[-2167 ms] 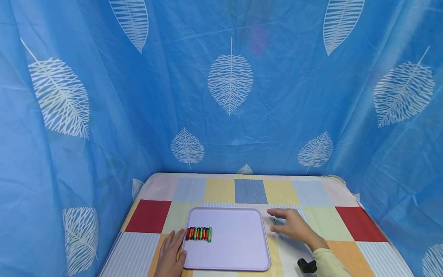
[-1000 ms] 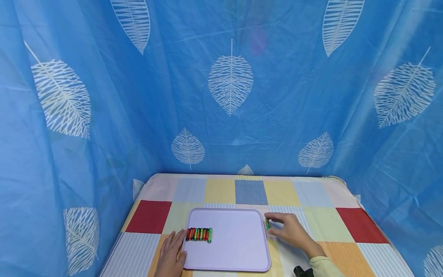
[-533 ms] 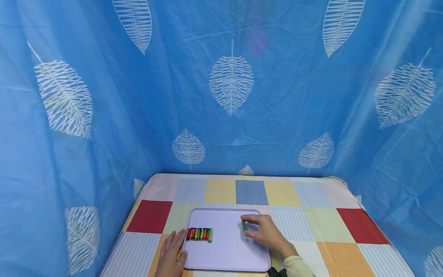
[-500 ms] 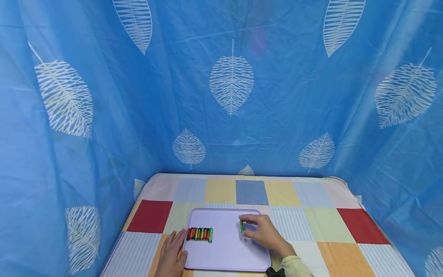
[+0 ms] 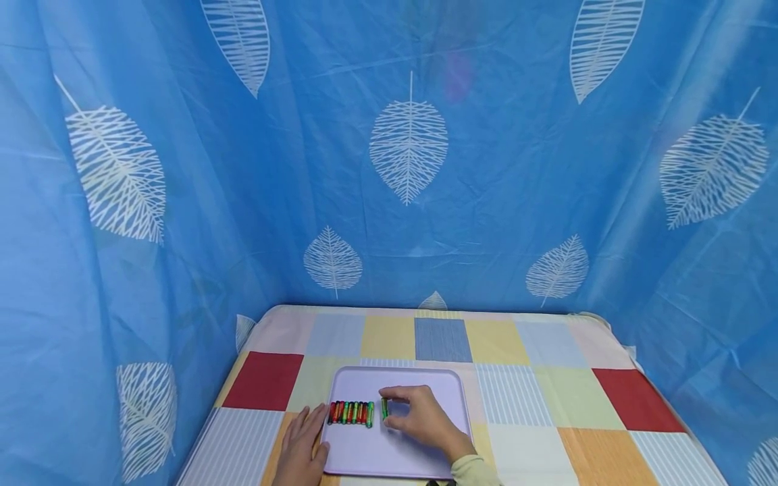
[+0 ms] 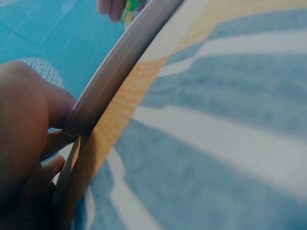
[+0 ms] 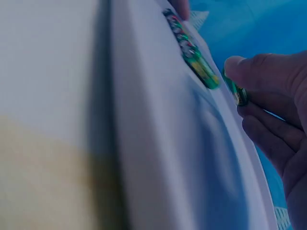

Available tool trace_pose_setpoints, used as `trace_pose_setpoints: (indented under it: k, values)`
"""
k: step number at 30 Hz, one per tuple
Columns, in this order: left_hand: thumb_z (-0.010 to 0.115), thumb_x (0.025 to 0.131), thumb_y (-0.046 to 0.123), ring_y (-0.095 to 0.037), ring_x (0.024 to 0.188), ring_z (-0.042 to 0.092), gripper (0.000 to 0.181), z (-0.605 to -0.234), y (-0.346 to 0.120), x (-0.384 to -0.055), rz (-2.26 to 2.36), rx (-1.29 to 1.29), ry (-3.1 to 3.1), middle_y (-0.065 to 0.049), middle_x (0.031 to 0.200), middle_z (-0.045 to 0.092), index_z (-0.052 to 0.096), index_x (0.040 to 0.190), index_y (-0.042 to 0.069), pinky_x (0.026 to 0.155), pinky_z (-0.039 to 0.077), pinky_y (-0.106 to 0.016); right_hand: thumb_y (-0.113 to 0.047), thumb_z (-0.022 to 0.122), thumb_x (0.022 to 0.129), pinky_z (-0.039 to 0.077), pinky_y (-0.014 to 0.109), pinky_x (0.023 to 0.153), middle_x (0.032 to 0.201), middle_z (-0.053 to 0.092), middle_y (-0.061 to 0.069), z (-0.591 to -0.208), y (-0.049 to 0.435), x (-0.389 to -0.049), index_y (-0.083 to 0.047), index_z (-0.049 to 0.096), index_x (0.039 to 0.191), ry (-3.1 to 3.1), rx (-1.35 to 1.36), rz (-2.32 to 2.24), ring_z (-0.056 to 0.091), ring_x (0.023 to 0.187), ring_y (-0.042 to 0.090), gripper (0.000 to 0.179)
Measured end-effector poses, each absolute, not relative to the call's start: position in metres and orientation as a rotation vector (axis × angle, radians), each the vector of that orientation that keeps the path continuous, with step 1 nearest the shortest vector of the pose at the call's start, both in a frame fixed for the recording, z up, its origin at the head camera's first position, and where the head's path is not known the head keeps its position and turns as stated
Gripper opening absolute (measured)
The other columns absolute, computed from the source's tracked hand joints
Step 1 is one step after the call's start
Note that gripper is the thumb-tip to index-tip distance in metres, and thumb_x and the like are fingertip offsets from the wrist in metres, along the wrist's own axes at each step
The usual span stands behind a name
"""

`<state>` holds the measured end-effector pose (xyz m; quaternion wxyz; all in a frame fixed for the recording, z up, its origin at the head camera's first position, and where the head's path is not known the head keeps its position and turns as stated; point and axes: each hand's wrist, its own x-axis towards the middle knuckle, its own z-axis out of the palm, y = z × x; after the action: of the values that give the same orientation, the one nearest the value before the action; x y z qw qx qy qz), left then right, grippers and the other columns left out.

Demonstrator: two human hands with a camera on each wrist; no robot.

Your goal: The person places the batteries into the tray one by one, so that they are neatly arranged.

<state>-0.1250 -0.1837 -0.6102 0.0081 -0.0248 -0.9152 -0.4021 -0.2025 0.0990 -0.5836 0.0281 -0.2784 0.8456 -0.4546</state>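
My right hand (image 5: 423, 416) pinches a green battery (image 5: 385, 408) between thumb and fingertips, over the pale lilac tray (image 5: 389, 455). Just left of it, several red and green batteries (image 5: 351, 413) lie side by side in a row at the tray's left side. In the right wrist view, the held battery (image 7: 236, 90) is partly covered by the thumb, and the row's near end (image 7: 194, 52) shows beside it. My left hand (image 5: 300, 447) rests at the tray's left rim with its fingers extended. The left wrist view shows its thumb side against the tray edge (image 6: 103, 76).
A patchwork tablecloth (image 5: 523, 459) in coloured squares lies under the tray. Behind and at both sides hangs a blue curtain (image 5: 486, 169) with white leaf prints. A black object (image 5: 440, 482) shows at the right wrist, cut off by the bottom of the head view.
The right hand has picked up the green battery from the cloth right of the tray and carried it left over the tray, close to the row. The left hand has stayed in place.
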Motion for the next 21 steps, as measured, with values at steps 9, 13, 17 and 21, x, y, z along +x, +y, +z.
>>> trace_pose_setpoints:
  k: [9, 13, 17, 21]
  values:
    - [0.068, 0.096, 0.001, -0.051, 0.162, 0.027, 0.067, -0.608, -0.182, -0.125, -1.272, -0.075, -2.876, -0.021, 0.166, 0.052, 0.053, 0.16, 0.002, 0.133, 0.009, -0.072, -0.008, 0.092, 0.082, 0.064, 0.036, 0.106, 0.126, 0.082, 0.005, -0.594, 0.081, -0.199, -0.004, 0.079, 0.13, 2.76, -0.982, -1.273, 0.078, 0.119, 0.02, 0.05]
    - [0.068, 0.095, 0.001, -0.051, 0.161, 0.028, 0.067, -0.608, -0.182, -0.124, -1.264, -0.097, -2.864, -0.021, 0.166, 0.053, 0.053, 0.16, 0.001, 0.133, 0.011, -0.072, -0.009, 0.093, 0.082, 0.064, 0.036, 0.105, 0.125, 0.082, 0.004, -0.596, 0.077, -0.198, -0.005, 0.08, 0.129, 2.803, -0.964, -1.249, 0.078, 0.118, 0.019, 0.049]
    - [0.069, 0.093, 0.001, -0.052, 0.16, 0.028, 0.068, -0.608, -0.182, -0.125, -1.255, -0.11, -2.857, -0.021, 0.165, 0.053, 0.054, 0.159, 0.001, 0.132, 0.012, -0.073, -0.011, 0.094, 0.082, 0.064, 0.037, 0.106, 0.125, 0.082, 0.004, -0.594, 0.076, -0.197, -0.007, 0.079, 0.129, 2.815, -0.943, -1.225, 0.078, 0.119, 0.019, 0.05]
    - [0.072, 0.092, 0.004, -0.053, 0.161, 0.028, 0.07, -0.608, -0.183, -0.127, -1.275, -0.121, -2.866, -0.023, 0.165, 0.053, 0.053, 0.159, 0.0, 0.132, 0.01, -0.074, -0.016, 0.093, 0.085, 0.064, 0.039, 0.107, 0.128, 0.081, 0.005, -0.592, 0.079, -0.196, -0.006, 0.078, 0.133, 2.84, -0.938, -1.182, 0.077, 0.121, 0.021, 0.051]
